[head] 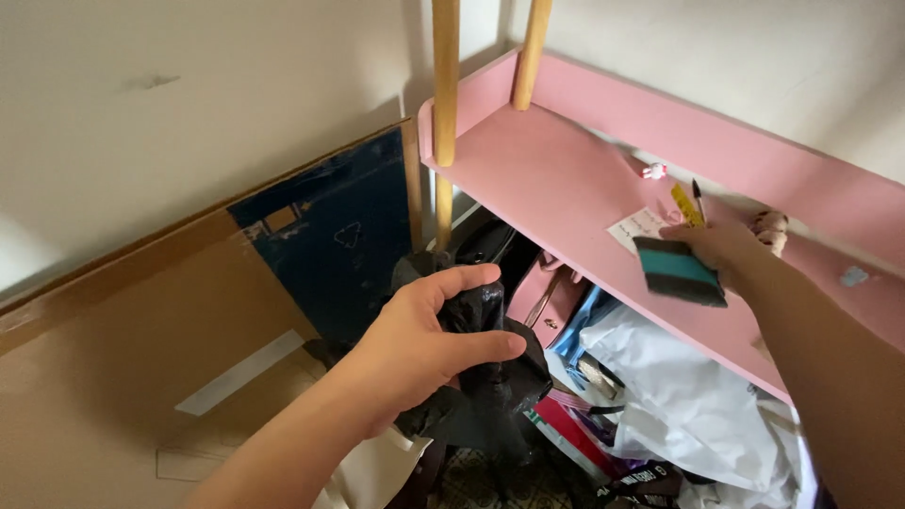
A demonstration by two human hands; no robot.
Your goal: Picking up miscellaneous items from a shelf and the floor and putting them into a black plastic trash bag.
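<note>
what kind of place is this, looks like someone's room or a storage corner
Probably a cluttered corner of a home bedroom. A pink shelf against the wall carries small trinkets, bags are heaped beneath it, and a flattened cardboard box leans on the wall. The left hand grips a black plastic bag.

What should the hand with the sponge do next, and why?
Probably slide the teal-and-black sponge a little further along the pink shelf. The right hand presses it flat there, beside a paper note, and bare shelf lies ahead. The left hand grips a black plastic bag.
</note>
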